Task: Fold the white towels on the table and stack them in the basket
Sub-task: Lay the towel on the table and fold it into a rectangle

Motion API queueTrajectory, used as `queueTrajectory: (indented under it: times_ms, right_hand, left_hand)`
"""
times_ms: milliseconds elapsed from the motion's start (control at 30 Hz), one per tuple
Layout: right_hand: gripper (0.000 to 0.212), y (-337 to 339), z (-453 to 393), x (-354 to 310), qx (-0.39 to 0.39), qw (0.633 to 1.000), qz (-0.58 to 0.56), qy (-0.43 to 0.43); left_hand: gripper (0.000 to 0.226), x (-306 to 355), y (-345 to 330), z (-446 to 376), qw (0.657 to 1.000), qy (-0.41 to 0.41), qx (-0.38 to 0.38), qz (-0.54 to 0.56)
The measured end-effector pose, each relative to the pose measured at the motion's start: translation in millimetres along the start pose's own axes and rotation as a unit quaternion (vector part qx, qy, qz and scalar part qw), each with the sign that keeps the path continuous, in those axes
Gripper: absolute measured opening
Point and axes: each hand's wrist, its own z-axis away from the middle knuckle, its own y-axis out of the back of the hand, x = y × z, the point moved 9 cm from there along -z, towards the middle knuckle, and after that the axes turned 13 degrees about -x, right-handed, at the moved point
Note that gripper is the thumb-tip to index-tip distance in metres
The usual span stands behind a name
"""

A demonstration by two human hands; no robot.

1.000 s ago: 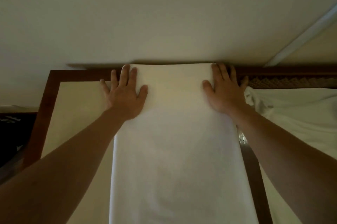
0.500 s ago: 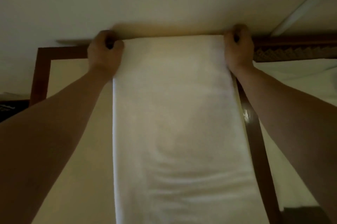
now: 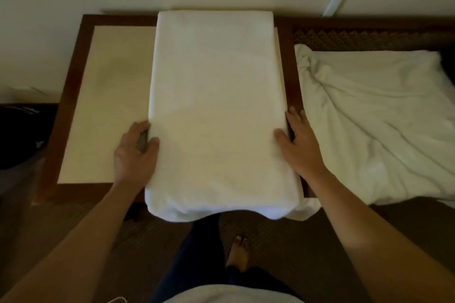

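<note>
A white towel point(image 3: 216, 105), folded into a thick rectangle, lies on the dark wood table point(image 3: 70, 98) and reaches from the far edge to the near edge, where its end hangs over slightly. My left hand point(image 3: 134, 155) grips the towel's left edge near me, thumb on top and fingers curled at the side. Along the right edge lies my right hand point(image 3: 299, 142), fingers straight on the table frame and thumb resting on the towel. A crumpled white towel point(image 3: 374, 125) is spread on the right part of the table. I see no basket.
The table has a cream inset panel point(image 3: 103, 105) left of the towel and a woven strip point(image 3: 369, 36) at the far right. A wall stands right behind the table. My legs and one bare foot point(image 3: 240, 253) are on the patterned floor below.
My hands closed on the towel's far corners and brought them back toward me, doubling the towel over. Both hands now sit at its side edges near me.
</note>
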Motion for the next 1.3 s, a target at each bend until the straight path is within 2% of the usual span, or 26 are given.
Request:
queueTrajectory:
  times_ms: [133, 200, 300, 367, 433, 533, 633, 800, 933, 1000, 1167, 1233, 1300]
  right_hand:
    - [0.063, -20.2, 76.6, 29.8, -0.028, 0.999, 0.003, -0.032]
    - [0.053, -27.1, 111.2, 42.5, -0.019, 0.997, 0.021, -0.065]
    - [0.034, -18.6, 164.7, 42.8, 0.121, 0.99, 0.02, -0.067]
    - [0.02, -21.8, 191.1, 47.7, 0.181, 0.979, 0.012, -0.089]
    - [0.018, -33.8, 196.1, 52.7, 0.162, 0.982, -0.027, -0.089]
    - [0.023, -45.5, 188.4, 53.3, 0.115, 0.98, -0.147, -0.07]
    - [0.023, -47.3, 182.6, 54.0, 0.116, 0.957, -0.242, -0.11]
    - [0.031, -62.3, 177.8, 63.6, 0.09, 0.933, -0.316, -0.145]
    - [0.03, -60.9, 178.5, 63.9, 0.095, 0.925, -0.341, -0.138]
    - [0.026, -57.3, 177.6, 61.1, 0.094, 0.927, -0.338, -0.132]
    - [0.007, -36.1, 184.1, 57.0, 0.118, 0.944, -0.293, -0.09]
    - [0.003, -34.5, 184.6, 58.7, 0.121, 0.954, -0.258, -0.099]
    - [0.007, -40.2, 180.8, 63.3, 0.111, 0.959, -0.228, -0.125]
  left_hand:
    - [0.042, -19.9, -14.9, 84.0, 0.999, 0.025, -0.01, 0.023]
    - [0.045, -21.2, -22.8, 116.3, 1.0, 0.024, -0.012, 0.008]
    - [0.035, -25.9, -21.6, 153.3, 0.997, 0.048, 0.064, -0.001]
    - [0.025, -43.4, -22.5, 172.5, 0.983, 0.106, 0.126, 0.083]
    - [0.025, -66.2, -31.8, 180.9, 0.952, 0.178, 0.143, 0.203]
    - [0.032, -88.1, -52.4, 169.0, 0.909, 0.224, 0.078, 0.342]
    - [0.031, -89.6, -60.6, 152.3, 0.906, 0.203, -0.003, 0.371]
    - [0.033, -76.0, -66.6, 150.4, 0.873, 0.177, -0.1, 0.444]
    - [0.035, -75.9, -66.3, 151.3, 0.88, 0.183, -0.124, 0.421]
    - [0.034, -81.0, -64.1, 148.8, 0.896, 0.183, -0.118, 0.387]
    - [0.029, -84.0, -46.4, 141.9, 0.958, 0.17, -0.055, 0.222]
    - [0.025, -82.1, -45.5, 141.3, 0.966, 0.18, -0.04, 0.184]
    - [0.023, -79.4, -50.0, 141.9, 0.963, 0.187, -0.027, 0.191]
